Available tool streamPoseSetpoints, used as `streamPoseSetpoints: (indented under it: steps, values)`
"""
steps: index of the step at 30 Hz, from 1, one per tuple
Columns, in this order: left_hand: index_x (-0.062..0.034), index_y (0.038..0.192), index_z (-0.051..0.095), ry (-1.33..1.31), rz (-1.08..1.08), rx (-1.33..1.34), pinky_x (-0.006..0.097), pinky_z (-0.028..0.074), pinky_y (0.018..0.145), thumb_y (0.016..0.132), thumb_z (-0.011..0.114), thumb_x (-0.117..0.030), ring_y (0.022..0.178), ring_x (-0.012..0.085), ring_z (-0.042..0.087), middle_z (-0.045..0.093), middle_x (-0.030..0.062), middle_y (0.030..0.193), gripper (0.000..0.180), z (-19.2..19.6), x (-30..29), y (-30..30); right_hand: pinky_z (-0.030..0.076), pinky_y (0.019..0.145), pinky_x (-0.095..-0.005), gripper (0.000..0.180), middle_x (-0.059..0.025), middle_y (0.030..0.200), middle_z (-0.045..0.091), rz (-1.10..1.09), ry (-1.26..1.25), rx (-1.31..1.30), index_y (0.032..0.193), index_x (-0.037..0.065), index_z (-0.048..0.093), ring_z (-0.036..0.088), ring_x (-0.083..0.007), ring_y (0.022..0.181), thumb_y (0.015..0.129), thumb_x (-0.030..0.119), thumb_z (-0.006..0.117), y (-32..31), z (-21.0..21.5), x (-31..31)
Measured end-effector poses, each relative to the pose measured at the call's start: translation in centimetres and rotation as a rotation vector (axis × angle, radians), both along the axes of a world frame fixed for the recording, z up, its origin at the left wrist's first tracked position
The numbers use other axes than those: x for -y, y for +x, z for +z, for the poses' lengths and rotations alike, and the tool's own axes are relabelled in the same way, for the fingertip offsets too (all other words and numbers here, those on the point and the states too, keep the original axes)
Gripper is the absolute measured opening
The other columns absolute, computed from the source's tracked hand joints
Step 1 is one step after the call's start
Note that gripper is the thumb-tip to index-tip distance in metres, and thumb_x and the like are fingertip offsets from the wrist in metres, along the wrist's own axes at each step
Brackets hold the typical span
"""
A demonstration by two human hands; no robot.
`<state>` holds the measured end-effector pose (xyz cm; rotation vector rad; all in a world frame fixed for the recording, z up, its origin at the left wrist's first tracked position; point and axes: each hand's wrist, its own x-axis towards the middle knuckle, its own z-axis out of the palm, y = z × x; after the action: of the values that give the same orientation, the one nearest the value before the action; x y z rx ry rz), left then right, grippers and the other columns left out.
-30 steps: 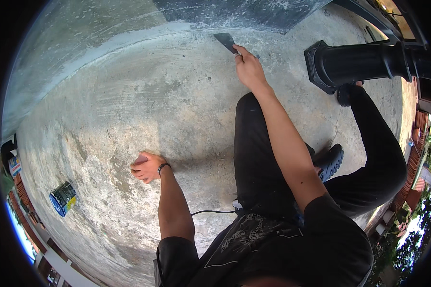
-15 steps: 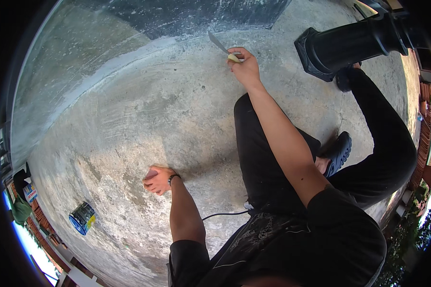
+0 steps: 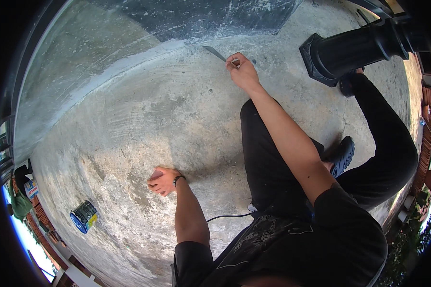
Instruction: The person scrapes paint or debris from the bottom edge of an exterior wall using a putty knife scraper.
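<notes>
I see the right hand point(image 3: 243, 71) out front, fingers pinching the scraper point(image 3: 215, 53), its blade near the foot of the wall point(image 3: 215, 19); and down at the floor point(image 3: 129, 115), the left hand point(image 3: 164, 181) curls its fingers around a reddish block point(image 3: 156, 175), a can point(image 3: 84, 216) to its left.

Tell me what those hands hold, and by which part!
The right hand holds a scraper by its handle end. The left hand partly covers a pinkish thing; the exact hold can't be told.
</notes>
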<state>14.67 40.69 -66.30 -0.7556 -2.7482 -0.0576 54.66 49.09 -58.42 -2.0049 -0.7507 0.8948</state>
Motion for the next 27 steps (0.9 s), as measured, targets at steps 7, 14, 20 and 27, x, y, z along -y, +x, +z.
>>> streamPoseSetpoints:
  steps: [7, 14, 20, 27]
  values:
    - [-0.0161, 0.138, 0.036, -0.002, 0.004, 0.000, 0.050, 0.034, 0.098, 0.090, 0.042, -0.062, 0.126, 0.0286, 0.041, 0.038, 0.0085, 0.140, 0.067, 0.0, 0.0, 0.1, 0.048, 0.091, -0.0420, 0.037, -0.0173, 0.111, 0.062, 0.206, -0.077, 0.268, 0.128, 0.018, 0.054, 0.060, -0.0332, 0.106, 0.091, 0.017, 0.052, -1.9, 1.4, -2.6]
    - [-0.0165, 0.138, 0.038, 0.003, -0.002, -0.010, 0.049, 0.034, 0.097, 0.090, 0.040, -0.062, 0.126, 0.0281, 0.042, 0.039, 0.0081, 0.140, 0.066, -0.1, 0.0, 0.0, 0.048, 0.094, -0.0415, 0.039, -0.0168, 0.115, 0.062, 0.164, -0.098, 0.292, 0.135, 0.028, 0.054, 0.060, -0.0318, 0.108, 0.096, 0.026, 0.050, -1.1, 0.4, -2.6]
    - [-0.0159, 0.137, 0.038, -0.008, 0.004, -0.012, 0.049, 0.034, 0.097, 0.090, 0.041, -0.061, 0.126, 0.0280, 0.041, 0.038, 0.0083, 0.140, 0.066, -0.4, 0.0, -0.1, 0.051, 0.077, -0.0370, 0.030, -0.0153, 0.097, 0.069, -0.037, -0.012, 0.095, 0.124, 0.027, 0.064, 0.066, -0.0274, 0.084, 0.095, 0.026, 0.057, -0.8, 0.2, -2.9]
    - [-0.0165, 0.137, 0.037, -0.006, 0.006, -0.006, 0.049, 0.034, 0.098, 0.090, 0.043, -0.060, 0.127, 0.0274, 0.040, 0.038, 0.0080, 0.140, 0.064, 0.1, -0.1, 0.1, 0.053, 0.075, -0.0393, 0.029, -0.0142, 0.091, 0.070, -0.121, -0.010, 0.111, 0.120, 0.028, 0.067, 0.067, -0.0282, 0.080, 0.093, 0.025, 0.059, -0.7, 1.1, -2.0]
